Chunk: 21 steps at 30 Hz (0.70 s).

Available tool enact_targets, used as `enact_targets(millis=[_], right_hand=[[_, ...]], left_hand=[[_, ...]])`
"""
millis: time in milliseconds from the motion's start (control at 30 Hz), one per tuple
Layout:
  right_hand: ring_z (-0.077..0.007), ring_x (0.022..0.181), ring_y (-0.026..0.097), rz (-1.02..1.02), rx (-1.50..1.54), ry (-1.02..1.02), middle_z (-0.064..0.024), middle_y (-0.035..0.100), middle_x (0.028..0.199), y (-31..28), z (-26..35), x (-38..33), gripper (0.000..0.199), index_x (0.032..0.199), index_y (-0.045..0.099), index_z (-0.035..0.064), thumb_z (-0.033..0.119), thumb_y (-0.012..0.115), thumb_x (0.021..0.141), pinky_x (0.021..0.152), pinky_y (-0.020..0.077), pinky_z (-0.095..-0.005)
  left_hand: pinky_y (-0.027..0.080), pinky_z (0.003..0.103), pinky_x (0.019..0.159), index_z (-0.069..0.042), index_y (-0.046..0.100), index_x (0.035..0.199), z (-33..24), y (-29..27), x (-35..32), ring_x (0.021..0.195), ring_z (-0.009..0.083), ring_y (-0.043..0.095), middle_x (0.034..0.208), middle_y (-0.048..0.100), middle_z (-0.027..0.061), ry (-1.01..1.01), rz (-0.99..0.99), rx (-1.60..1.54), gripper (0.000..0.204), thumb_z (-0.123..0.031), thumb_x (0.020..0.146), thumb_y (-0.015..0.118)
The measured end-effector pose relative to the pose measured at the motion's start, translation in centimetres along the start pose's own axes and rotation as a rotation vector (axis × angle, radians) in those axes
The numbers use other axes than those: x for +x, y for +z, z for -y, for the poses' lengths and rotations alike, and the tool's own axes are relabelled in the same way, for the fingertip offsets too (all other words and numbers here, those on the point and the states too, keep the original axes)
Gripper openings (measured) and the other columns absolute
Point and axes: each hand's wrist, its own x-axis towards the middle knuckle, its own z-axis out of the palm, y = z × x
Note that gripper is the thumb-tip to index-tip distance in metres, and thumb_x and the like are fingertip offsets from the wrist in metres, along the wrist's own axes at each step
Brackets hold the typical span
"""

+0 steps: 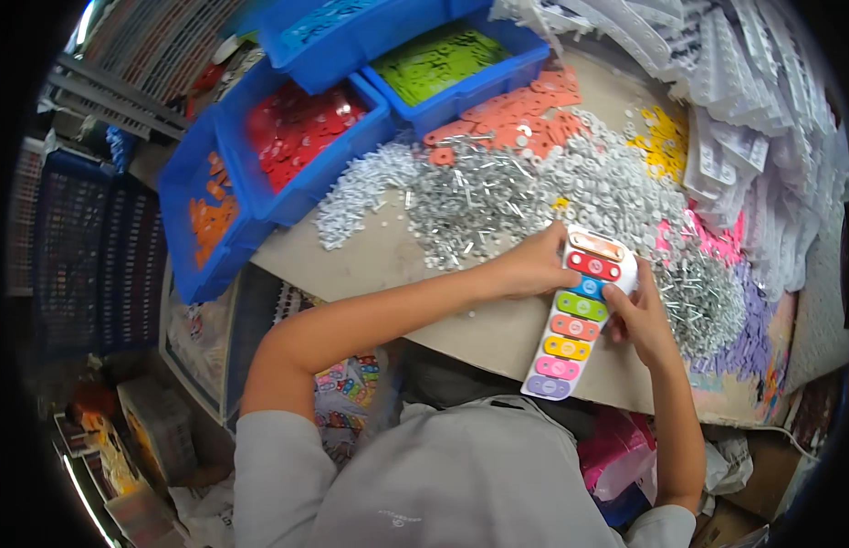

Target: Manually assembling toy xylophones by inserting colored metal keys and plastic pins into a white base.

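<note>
A toy xylophone (571,329) with a white base and a row of coloured bars is held between both hands at the table's near edge. Its wider end points away from me, and its narrow end, with a purple bar, hangs toward my lap. My left hand (539,260) is closed on the upper left side, its thumb beside the blue bar (589,287). Closed on the right side is my right hand (645,315), with its thumb at the blue bar's right end. The fingers beneath the base are partly hidden.
Heaps of metal pins (470,196), white washers (616,173) and small white pieces (361,192) cover the table (379,251). Coral bars (525,114) and purple bars (737,324) lie around them. Blue bins (301,173) stand left. White bases (735,91) are piled right.
</note>
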Motion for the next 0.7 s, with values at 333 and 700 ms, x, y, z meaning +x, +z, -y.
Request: enact_targets(millis=[333, 700], right_hand=[[-0.0070, 0.048, 0.050, -0.160, -0.264, -0.160, 0.0001, 0.054, 0.061, 0.2, -0.6, -1.4, 0.065, 0.149, 0.033, 0.0068, 0.018, 0.069, 0.096, 0.042, 0.0352, -0.0239], [-0.0217, 0.076, 0.054, -0.886, -0.877, -0.411, -0.0114, 0.057, 0.084, -9.0, -8.8, -10.8, 0.010, 0.094, 0.059, -0.0037, 0.006, 0.060, 0.097, 0.073, 0.0452, -0.0353]], left_hand=[[0.047, 0.035, 0.058, 0.005, 0.048, 0.131, -0.6, 0.9, -3.4, 0.062, 0.0195, 0.062, 0.073, 0.064, 0.0122, 0.161, -0.250, 0.529, 0.062, -0.032, 0.089, 0.076], [0.049, 0.042, 0.078, -0.005, 0.069, 0.092, 0.6, -12.1, -13.4, 0.088, 0.0305, 0.063, 0.090, 0.064, 0.0097, 0.362, -1.132, 1.260, 0.007, -0.011, 0.088, 0.069]])
